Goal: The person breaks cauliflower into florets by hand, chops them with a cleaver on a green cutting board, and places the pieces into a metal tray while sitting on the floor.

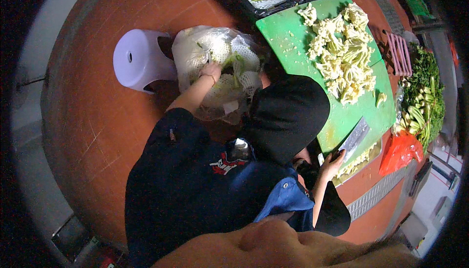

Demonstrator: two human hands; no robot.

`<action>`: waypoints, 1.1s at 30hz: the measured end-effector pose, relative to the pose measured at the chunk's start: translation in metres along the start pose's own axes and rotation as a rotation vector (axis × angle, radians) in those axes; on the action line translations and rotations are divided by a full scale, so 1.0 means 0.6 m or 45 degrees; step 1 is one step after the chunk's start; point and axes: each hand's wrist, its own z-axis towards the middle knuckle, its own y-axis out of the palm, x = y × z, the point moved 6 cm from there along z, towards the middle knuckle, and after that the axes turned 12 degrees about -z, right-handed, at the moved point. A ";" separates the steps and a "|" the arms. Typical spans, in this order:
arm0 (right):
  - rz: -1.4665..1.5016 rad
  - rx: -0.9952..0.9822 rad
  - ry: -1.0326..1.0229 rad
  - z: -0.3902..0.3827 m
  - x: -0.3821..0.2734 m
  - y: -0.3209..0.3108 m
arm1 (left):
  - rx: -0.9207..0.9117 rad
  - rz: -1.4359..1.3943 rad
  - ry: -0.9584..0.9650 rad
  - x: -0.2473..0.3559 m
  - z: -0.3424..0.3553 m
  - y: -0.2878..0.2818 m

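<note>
My left hand (211, 70) reaches into a clear plastic bag (188, 43) at the left, its fingers curled among pale vegetables in white foam netting (244, 54). Whatever it grips there is too small to make out. On the right, my right hand (333, 165) is closed round the handle of a cleaver (355, 137). The blade lies over the lower right of a green cutting board (295, 33). Several cut cauliflower pieces (344, 58) are heaped on the board's far half, with crumbs scattered beside them.
A pale purple plastic stool (139, 60) stands left of the bag. Beyond the board is a black crate (254, 9) holding netted vegetables. A tray with cauliflower bits (359, 163) sits under the board's near edge. Leafy greens (425, 97) and a red bag (403, 153) lie at right.
</note>
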 end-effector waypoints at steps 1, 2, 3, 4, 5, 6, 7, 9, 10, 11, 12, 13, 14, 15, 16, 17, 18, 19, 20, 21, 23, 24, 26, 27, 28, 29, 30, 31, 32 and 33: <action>-0.014 -0.005 0.018 -0.004 0.006 -0.002 | -0.336 0.129 -0.107 0.029 -0.005 -0.003; -0.028 -0.004 0.047 -0.010 0.013 -0.007 | -0.681 0.277 -0.173 0.064 -0.019 -0.015; -0.020 -0.097 0.109 -0.007 -0.010 -0.018 | -0.735 0.249 -0.109 0.055 -0.034 -0.027; -0.030 -0.070 0.086 -0.005 -0.014 -0.018 | -0.797 0.257 -0.089 0.046 -0.043 -0.032; -0.042 -0.043 0.064 -0.004 -0.017 -0.018 | -0.828 0.286 -0.076 0.045 -0.045 -0.030; -0.054 -0.015 0.041 -0.004 -0.017 -0.019 | -0.845 0.308 -0.054 0.046 -0.052 -0.027; -0.012 -0.062 0.092 -0.003 -0.018 -0.020 | -0.842 0.325 -0.042 0.044 -0.056 -0.028; 0.005 -0.031 0.103 -0.008 -0.008 -0.013 | -0.836 0.351 -0.016 0.045 -0.064 -0.021; -0.013 -0.031 0.128 -0.010 -0.001 -0.010 | -0.834 0.354 -0.005 0.045 -0.064 -0.020; -0.015 -0.004 0.099 -0.009 0.001 -0.008 | -0.826 0.356 0.009 0.046 -0.066 -0.017; -0.018 0.017 0.056 -0.003 -0.006 -0.008 | -0.821 0.339 0.011 0.038 -0.075 -0.009; -0.021 0.038 0.013 -0.001 -0.011 -0.011 | -0.814 0.325 0.010 0.033 -0.080 -0.003; 0.004 0.024 0.029 -0.003 -0.009 -0.014 | -0.809 0.312 0.022 0.031 -0.085 0.005; 0.037 0.013 0.054 -0.006 -0.011 -0.017 | -0.800 0.301 0.030 0.030 -0.087 0.004; 0.069 0.003 0.078 -0.009 -0.012 -0.017 | -0.787 0.294 0.039 0.029 -0.090 0.006; 0.051 0.021 0.061 -0.009 -0.005 -0.012 | -0.776 0.284 0.045 0.028 -0.092 0.006; 0.051 0.012 0.064 -0.008 -0.006 -0.012 | -0.764 0.267 0.052 0.026 -0.098 0.010; 0.050 0.004 0.065 -0.007 -0.007 -0.014 | -0.752 0.250 0.053 0.021 -0.104 0.013; 0.049 -0.005 0.065 -0.005 -0.009 -0.015 | -0.738 0.235 0.050 0.017 -0.109 0.016; 0.032 -0.010 0.069 -0.004 -0.008 -0.012 | -0.724 0.219 0.051 0.013 -0.115 0.019; -0.002 -0.012 0.098 -0.008 0.002 -0.005 | -0.683 0.202 0.061 0.013 -0.118 0.022; 0.015 0.010 0.074 -0.009 0.006 -0.002 | -0.661 0.187 0.061 0.012 -0.119 0.025; 0.053 0.051 0.023 -0.010 0.011 0.004 | -0.595 0.150 0.052 0.005 -0.126 0.027; 0.058 0.011 0.053 -0.009 0.004 -0.005 | -0.573 0.115 0.048 0.004 -0.126 0.037; 0.050 0.017 0.034 -0.006 0.001 -0.007 | -0.541 0.078 0.043 -0.002 -0.128 0.046; 0.042 0.023 0.012 -0.003 -0.002 -0.008 | -0.496 0.036 0.033 -0.010 -0.127 0.051; 0.038 0.033 -0.002 -0.004 -0.002 -0.009 | -0.439 -0.004 0.027 -0.012 -0.129 0.053; -0.009 -0.007 0.055 -0.004 0.002 -0.007 | -0.385 -0.052 0.027 -0.014 -0.130 0.054; -0.022 0.002 0.068 -0.008 0.007 -0.008 | -0.329 -0.094 0.028 -0.016 -0.128 0.053; -0.023 0.012 0.074 -0.010 0.005 -0.007 | -0.257 -0.141 0.018 -0.022 -0.132 0.049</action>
